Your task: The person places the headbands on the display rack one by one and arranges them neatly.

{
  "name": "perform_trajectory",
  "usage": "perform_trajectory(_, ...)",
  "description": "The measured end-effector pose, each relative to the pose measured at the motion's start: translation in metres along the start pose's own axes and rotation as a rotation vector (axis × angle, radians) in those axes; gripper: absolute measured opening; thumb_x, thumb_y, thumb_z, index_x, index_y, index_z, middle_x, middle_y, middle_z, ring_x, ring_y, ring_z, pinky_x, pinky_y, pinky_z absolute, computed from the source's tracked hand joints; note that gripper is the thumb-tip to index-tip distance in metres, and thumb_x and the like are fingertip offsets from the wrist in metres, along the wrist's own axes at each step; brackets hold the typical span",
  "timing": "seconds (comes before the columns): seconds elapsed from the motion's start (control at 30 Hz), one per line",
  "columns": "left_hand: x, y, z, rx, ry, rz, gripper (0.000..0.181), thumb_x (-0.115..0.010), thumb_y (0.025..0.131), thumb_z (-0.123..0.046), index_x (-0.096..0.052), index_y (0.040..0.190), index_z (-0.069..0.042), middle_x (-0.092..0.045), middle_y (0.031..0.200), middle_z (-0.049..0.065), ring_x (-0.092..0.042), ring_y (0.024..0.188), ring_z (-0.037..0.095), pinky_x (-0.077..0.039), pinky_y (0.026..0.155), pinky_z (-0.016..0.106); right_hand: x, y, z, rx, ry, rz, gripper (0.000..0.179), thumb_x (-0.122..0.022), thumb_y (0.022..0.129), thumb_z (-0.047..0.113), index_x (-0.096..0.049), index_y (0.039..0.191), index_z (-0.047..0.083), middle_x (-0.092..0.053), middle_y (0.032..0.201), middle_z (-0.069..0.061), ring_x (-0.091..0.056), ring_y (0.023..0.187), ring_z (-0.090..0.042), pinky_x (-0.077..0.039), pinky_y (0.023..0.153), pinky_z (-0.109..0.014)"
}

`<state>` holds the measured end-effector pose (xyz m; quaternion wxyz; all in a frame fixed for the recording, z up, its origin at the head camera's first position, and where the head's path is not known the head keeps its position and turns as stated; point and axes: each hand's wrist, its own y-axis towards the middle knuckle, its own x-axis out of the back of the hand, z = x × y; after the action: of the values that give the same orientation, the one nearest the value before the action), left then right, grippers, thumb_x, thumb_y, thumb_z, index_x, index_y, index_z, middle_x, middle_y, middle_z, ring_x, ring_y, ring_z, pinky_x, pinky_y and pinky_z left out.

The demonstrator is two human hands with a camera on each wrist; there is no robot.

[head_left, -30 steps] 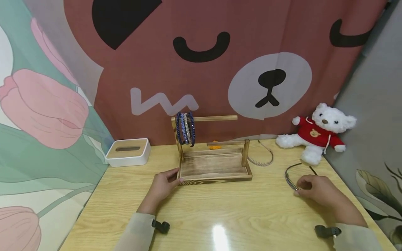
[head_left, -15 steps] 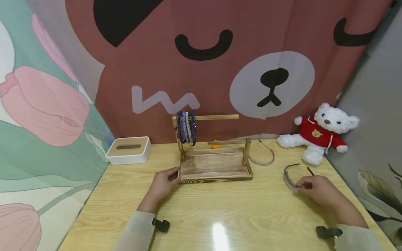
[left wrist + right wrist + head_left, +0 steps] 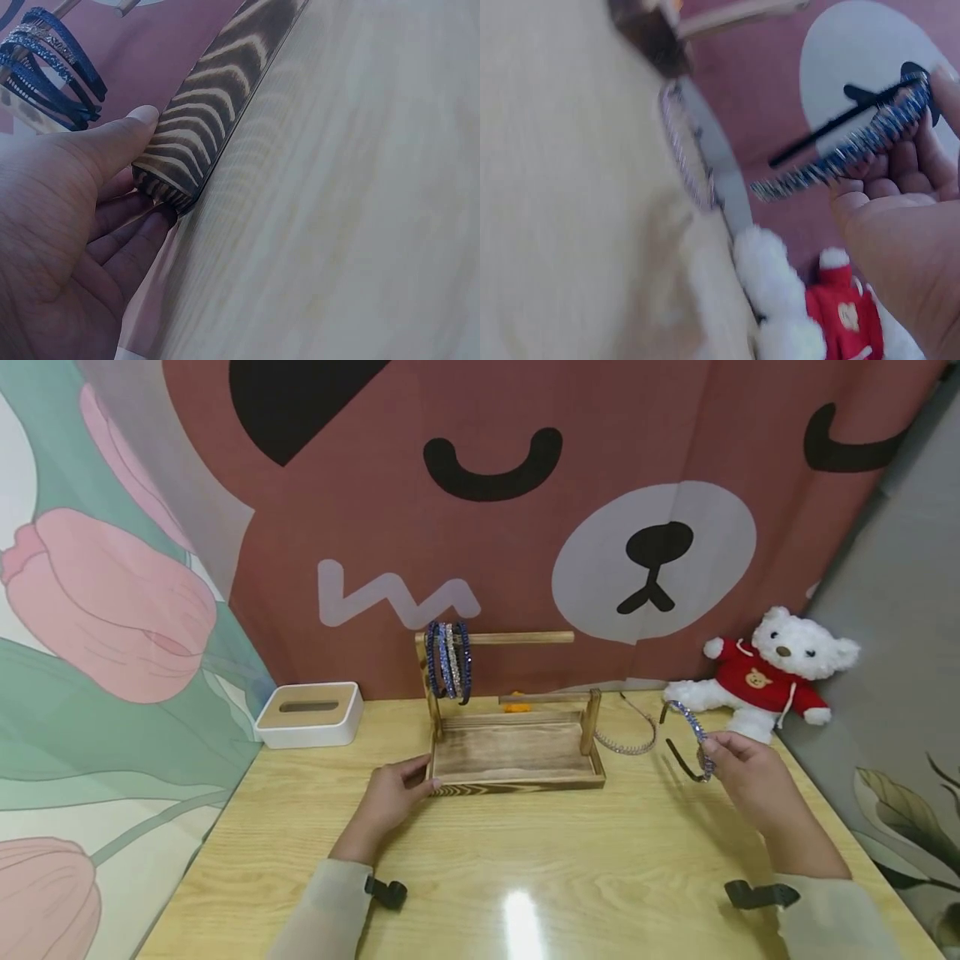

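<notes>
My left hand (image 3: 392, 797) grips the front left corner of a wooden stand (image 3: 517, 752). In the left wrist view the thumb lies on its striped front wall (image 3: 217, 112), with the fingers curled at the end. Several blue and silver headbands (image 3: 453, 664) hang at the left of the stand's upper bar (image 3: 528, 637). On the right, my right hand (image 3: 757, 785) pinches a sparkly blue headband (image 3: 855, 150) and holds it up over the table, its open ends toward the stand. A thin pinkish headband (image 3: 628, 750) lies on the table behind it.
A white teddy bear in a red sweater (image 3: 761, 685) sits at the back right. At the back left stands a white tissue box with a wooden top (image 3: 322, 727). The stand's lower bar (image 3: 546, 699) is bare, and a small orange thing (image 3: 517, 707) shows behind it.
My right hand has lifted the blue headband off the table and turned it so its ends point left. The left hand keeps its grip on the stand's corner.
</notes>
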<state>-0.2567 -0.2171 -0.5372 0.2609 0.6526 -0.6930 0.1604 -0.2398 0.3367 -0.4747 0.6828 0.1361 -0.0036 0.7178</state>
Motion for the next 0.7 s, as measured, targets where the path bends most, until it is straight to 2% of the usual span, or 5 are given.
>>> perform_trajectory(0.1,0.0,0.0,0.001,-0.006,0.0,-0.003,0.056,-0.085,0.098,-0.023,-0.068,0.147,-0.003,-0.074,0.138,0.019,-0.075,0.125,0.033,-0.062,0.105,0.044,-0.009,0.009,0.002,0.102,0.486,0.083,0.03,-0.044,0.117,0.004,-0.071,0.107,-0.002,-0.069,0.097,-0.003,-0.064,0.09,-0.013,-0.057,0.079,-0.022)
perform_trajectory(0.13,0.0,0.0,0.0,-0.005,-0.003,-0.003,0.055,-0.085,0.098,-0.023,-0.068,0.147,-0.003,-0.074,0.139,0.019,-0.075,0.125,0.033,-0.063,0.104,0.043,-0.012,0.011,0.004,0.128,0.587,0.11,0.032,-0.041,0.117,0.002,-0.072,0.108,-0.001,-0.069,0.098,-0.005,-0.065,0.09,-0.014,-0.057,0.081,-0.023)
perform_trajectory(0.2,-0.001,0.0,0.0,-0.004,-0.007,-0.003,0.055,-0.085,0.098,-0.022,-0.068,0.147,-0.003,-0.073,0.14,0.02,-0.074,0.125,0.033,-0.063,0.103,0.041,-0.018,0.016,0.007,0.169,0.695,0.148,0.035,-0.038,0.118,0.002,-0.072,0.109,-0.001,-0.069,0.1,-0.006,-0.065,0.092,-0.015,-0.057,0.083,-0.024)
perform_trajectory(0.43,0.001,0.001,0.001,-0.001,0.003,-0.008,0.054,-0.085,0.098,-0.022,-0.069,0.147,-0.005,-0.074,0.139,0.018,-0.074,0.126,0.032,-0.063,0.104,0.041,-0.044,0.04,0.043,0.143,0.818,0.105,0.028,-0.046,0.117,0.01,-0.071,0.109,-0.001,-0.068,0.098,-0.006,-0.062,0.091,-0.015,-0.055,0.08,-0.025)
perform_trajectory(0.7,0.001,0.0,0.0,-0.007,-0.006,0.001,0.055,-0.085,0.098,-0.022,-0.068,0.147,-0.004,-0.073,0.139,0.019,-0.074,0.126,0.033,-0.063,0.104,0.042,-0.064,0.062,0.076,0.024,0.925,0.002,0.02,-0.06,0.112,0.014,-0.072,0.102,0.002,-0.07,0.095,-0.007,-0.062,0.089,-0.017,-0.054,0.08,-0.027)
